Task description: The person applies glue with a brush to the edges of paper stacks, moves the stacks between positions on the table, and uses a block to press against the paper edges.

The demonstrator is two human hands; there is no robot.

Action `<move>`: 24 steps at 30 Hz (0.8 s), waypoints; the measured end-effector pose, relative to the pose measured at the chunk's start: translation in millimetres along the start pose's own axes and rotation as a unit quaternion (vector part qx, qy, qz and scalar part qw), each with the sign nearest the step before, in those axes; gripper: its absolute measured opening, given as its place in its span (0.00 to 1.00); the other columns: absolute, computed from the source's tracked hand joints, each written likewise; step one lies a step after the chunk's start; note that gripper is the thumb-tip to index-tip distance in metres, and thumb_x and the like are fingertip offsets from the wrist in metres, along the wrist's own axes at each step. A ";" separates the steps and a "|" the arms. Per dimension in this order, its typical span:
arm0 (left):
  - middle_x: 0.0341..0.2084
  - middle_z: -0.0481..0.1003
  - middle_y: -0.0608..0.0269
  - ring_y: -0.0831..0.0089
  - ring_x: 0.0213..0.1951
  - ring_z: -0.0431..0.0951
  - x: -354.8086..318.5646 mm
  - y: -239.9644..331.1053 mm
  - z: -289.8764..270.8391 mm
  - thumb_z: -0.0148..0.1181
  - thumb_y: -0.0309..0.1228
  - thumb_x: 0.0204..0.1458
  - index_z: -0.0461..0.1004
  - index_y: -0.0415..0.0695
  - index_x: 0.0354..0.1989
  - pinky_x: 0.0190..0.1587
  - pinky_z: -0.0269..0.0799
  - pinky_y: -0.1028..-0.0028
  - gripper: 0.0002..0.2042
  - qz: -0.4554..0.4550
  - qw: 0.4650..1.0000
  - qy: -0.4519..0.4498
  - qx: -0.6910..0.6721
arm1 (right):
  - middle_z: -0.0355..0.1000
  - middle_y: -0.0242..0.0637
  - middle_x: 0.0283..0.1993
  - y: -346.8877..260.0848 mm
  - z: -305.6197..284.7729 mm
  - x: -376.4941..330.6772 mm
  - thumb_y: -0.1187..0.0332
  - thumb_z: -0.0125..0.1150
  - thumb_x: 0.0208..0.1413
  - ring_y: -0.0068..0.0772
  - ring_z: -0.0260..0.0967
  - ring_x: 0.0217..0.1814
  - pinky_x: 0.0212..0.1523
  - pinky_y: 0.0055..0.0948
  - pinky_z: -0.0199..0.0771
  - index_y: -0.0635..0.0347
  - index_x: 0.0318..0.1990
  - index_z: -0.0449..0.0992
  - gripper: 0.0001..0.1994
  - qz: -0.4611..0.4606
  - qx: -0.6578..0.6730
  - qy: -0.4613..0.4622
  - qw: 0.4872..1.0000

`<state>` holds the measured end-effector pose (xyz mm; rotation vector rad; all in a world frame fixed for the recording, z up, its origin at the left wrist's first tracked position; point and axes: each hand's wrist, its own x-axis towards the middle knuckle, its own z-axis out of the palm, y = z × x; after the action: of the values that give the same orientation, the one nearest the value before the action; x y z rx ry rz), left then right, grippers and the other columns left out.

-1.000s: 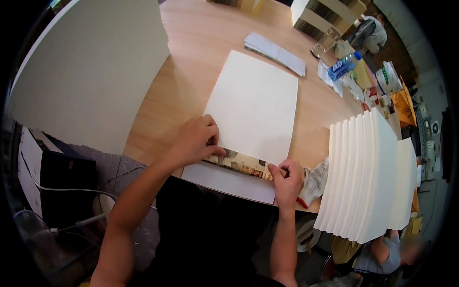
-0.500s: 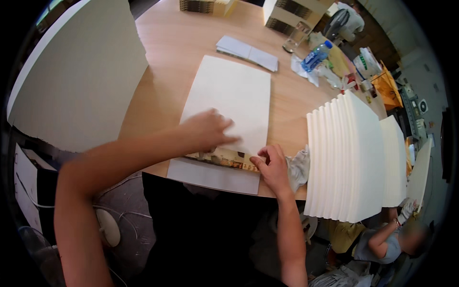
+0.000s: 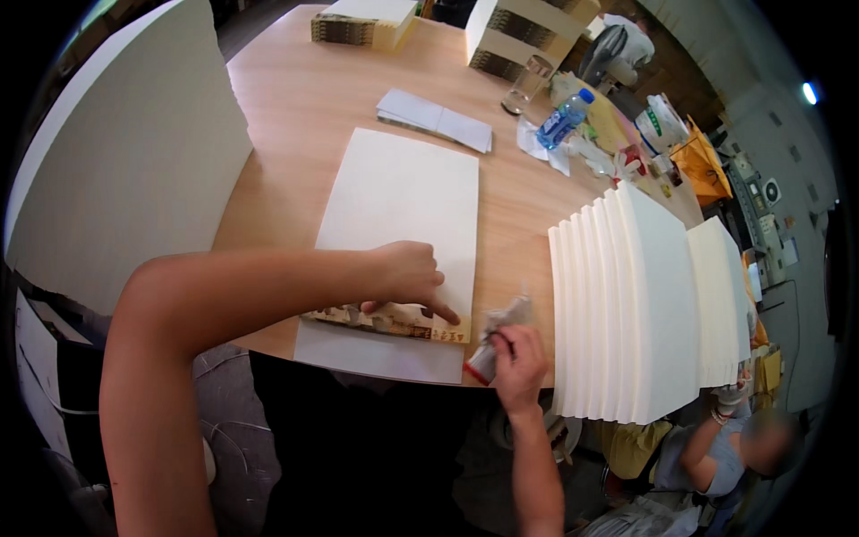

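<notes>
While your left hand [image 3: 416, 276] reaches across the white sheet [image 3: 403, 188], its index finger stretches out long, the tip down at the right end of the printed strip [image 3: 385, 324]; the other fingers curl in, nothing shows in their grasp, and the thumb sits low, close to the strip. And there's the strip, lying along the near end of that white sheet, with a pale grey sheet [image 3: 376, 356] poking out on your side of it. Over to the right, your right hand [image 3: 521, 365] has its fingers pinched narrow on a crumpled grey cloth [image 3: 508, 316] with a red edge, just beside the strip's end.

Watch that fingertip! Should it push sideways rather than straight down, the strip could skew or wrinkle, and the white sheet might slide with it. Only 1 hand is on the work, so the strip's left end, I'd judge, has less to hold it and could lift. Mind the cloth: any dirt in it could smear those pale surfaces, and a loose fold could snag the strip's corner. Careful on the right, too: swing wide and you could knock the white stack [image 3: 635, 304].
</notes>
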<state>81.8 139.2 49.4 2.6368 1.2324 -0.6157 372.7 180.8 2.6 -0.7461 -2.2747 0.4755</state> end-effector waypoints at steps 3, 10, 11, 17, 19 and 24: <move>0.42 0.80 0.73 0.66 0.47 0.81 7.2 -6.9 12.3 0.85 0.37 0.25 0.74 0.80 0.64 0.49 0.70 0.67 0.48 0.011 1.000 0.015 -0.008 | 0.76 0.40 0.43 -28.8 27.2 12.5 0.73 0.67 0.56 0.45 0.76 0.45 0.46 0.40 0.78 0.63 0.44 0.82 0.09 -0.187 -0.043 -0.105 0.976; 0.41 0.83 0.75 0.68 0.46 0.85 14.2 2.1 20.1 0.72 0.37 0.50 0.78 0.79 0.58 0.45 0.77 0.65 0.25 -0.029 0.997 0.047 0.057 | 0.75 0.38 0.46 -80.1 96.5 17.7 0.70 0.63 0.54 0.39 0.75 0.50 0.48 0.36 0.78 0.62 0.43 0.81 0.10 -0.335 -0.126 -0.199 0.912; 0.40 0.84 0.76 0.68 0.45 0.86 17.8 1.2 26.1 0.66 0.37 0.59 0.77 0.82 0.59 0.43 0.80 0.66 0.22 -0.034 0.993 0.056 0.093 | 0.75 0.38 0.46 -101.5 118.5 20.2 0.68 0.62 0.54 0.41 0.75 0.51 0.50 0.38 0.78 0.61 0.42 0.81 0.10 -0.358 -0.078 -0.167 0.915; 0.49 0.81 0.74 0.67 0.51 0.84 21.2 -4.5 15.4 0.65 0.41 0.63 0.58 0.99 0.71 0.47 0.80 0.66 0.35 -0.014 0.999 0.041 0.020 | 0.74 0.42 0.53 -153.5 184.4 17.3 0.66 0.64 0.54 0.44 0.74 0.55 0.53 0.43 0.78 0.62 0.46 0.81 0.14 -0.314 -0.036 -0.174 0.933; 0.51 0.80 0.74 0.66 0.53 0.83 14.8 -7.0 19.2 0.72 0.40 0.57 0.58 0.99 0.71 0.48 0.80 0.67 0.40 -0.016 0.998 0.065 0.019 | 0.74 0.41 0.52 -135.9 159.9 22.8 0.65 0.66 0.53 0.43 0.75 0.53 0.51 0.41 0.78 0.62 0.46 0.81 0.15 -0.319 0.020 -0.136 0.938; 0.44 0.80 0.73 0.67 0.50 0.82 1.0 -5.0 4.1 0.88 0.38 0.27 0.62 0.89 0.72 0.56 0.70 0.66 0.57 -0.007 1.000 -0.003 -0.004 | 0.76 0.39 0.46 -39.4 43.3 17.6 0.70 0.64 0.48 0.39 0.75 0.47 0.48 0.36 0.79 0.66 0.43 0.82 0.14 -0.323 -0.156 -0.203 0.911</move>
<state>77.3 141.8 45.4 2.6202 1.2516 -0.6182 316.7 156.3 1.5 0.0132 -2.8414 -0.0633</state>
